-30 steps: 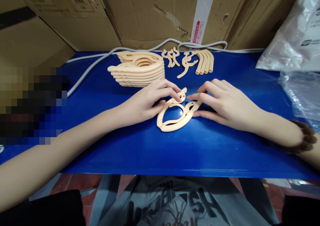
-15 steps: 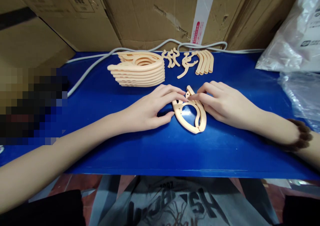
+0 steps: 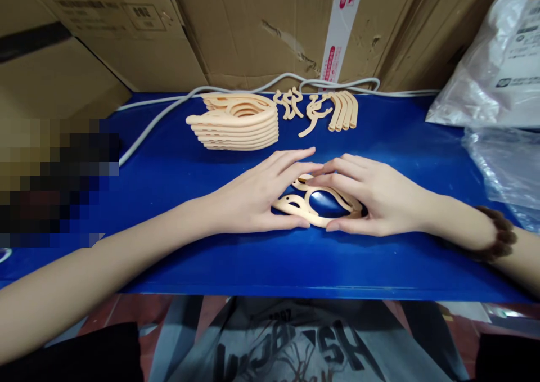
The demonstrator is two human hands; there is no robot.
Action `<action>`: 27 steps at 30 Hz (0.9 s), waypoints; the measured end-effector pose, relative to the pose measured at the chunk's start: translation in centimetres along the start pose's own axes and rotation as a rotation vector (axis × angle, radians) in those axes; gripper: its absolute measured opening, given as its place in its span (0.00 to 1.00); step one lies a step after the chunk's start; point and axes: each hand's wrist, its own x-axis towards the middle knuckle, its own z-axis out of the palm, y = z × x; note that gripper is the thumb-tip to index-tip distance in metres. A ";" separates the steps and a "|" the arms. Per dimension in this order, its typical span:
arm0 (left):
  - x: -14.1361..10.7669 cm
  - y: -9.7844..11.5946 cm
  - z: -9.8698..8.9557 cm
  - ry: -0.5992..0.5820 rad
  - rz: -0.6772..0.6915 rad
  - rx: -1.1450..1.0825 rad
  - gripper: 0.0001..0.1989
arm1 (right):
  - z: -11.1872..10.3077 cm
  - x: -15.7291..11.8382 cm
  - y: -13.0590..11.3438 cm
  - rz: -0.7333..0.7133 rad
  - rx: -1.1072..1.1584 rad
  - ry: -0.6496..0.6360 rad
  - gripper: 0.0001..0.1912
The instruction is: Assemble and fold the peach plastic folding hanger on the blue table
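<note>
A folded beige plastic folding hanger (image 3: 319, 221) lies on the blue tabletop, its narrow end to the left and its looped end to the right. My left hand (image 3: 257, 196) holds the narrow end, thumb along the near edge and fingers over the far side. From the right, my right hand (image 3: 379, 193) grips the looped end between thumb and fingers, hiding part of it. The fingertips of both hands meet near the far edge. Behind my left hand stands a neat stack of matching folded hangers (image 3: 236, 131).
Small wavy hook pieces (image 3: 289, 103), a larger hook piece (image 3: 312, 115) and several curved arms (image 3: 343, 112) lie at the back. A white cable (image 3: 156, 120) runs along the cardboard boxes (image 3: 261, 39). Clear plastic bags (image 3: 485, 72) are at the right.
The folding hanger has turned from pointing away to lying sideways. My right hand has come left and nearer, its thumb now at the near edge. My left hand has closed round the narrow end.
</note>
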 end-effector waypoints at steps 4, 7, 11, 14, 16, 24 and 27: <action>0.1 0.0 -0.1 0.012 0.017 -0.035 0.43 | 0.0 0.0 -0.3 0.021 0.040 -0.021 0.24; 0.1 0.2 -0.4 0.014 0.022 -0.007 0.40 | -0.3 0.0 -0.2 0.002 0.030 0.022 0.20; 0.0 0.9 -1.1 -0.011 0.027 0.104 0.35 | -1.1 0.1 0.0 0.096 0.102 0.192 0.14; 0.0 0.9 -1.9 0.030 0.083 0.141 0.35 | -1.6 0.1 0.5 0.259 0.105 0.286 0.11; -0.1 0.6 -2.6 0.091 0.117 0.122 0.33 | -1.5 0.0 0.9 0.317 0.081 0.274 0.12; -0.7 -2.7 -7.2 0.444 -0.067 0.206 0.34 | -0.1 -0.3 2.0 0.211 -0.114 0.014 0.18; -1.2 -4.3 -8.7 0.550 -0.156 0.092 0.34 | 0.0 -0.3 2.0 0.213 -0.111 -0.020 0.19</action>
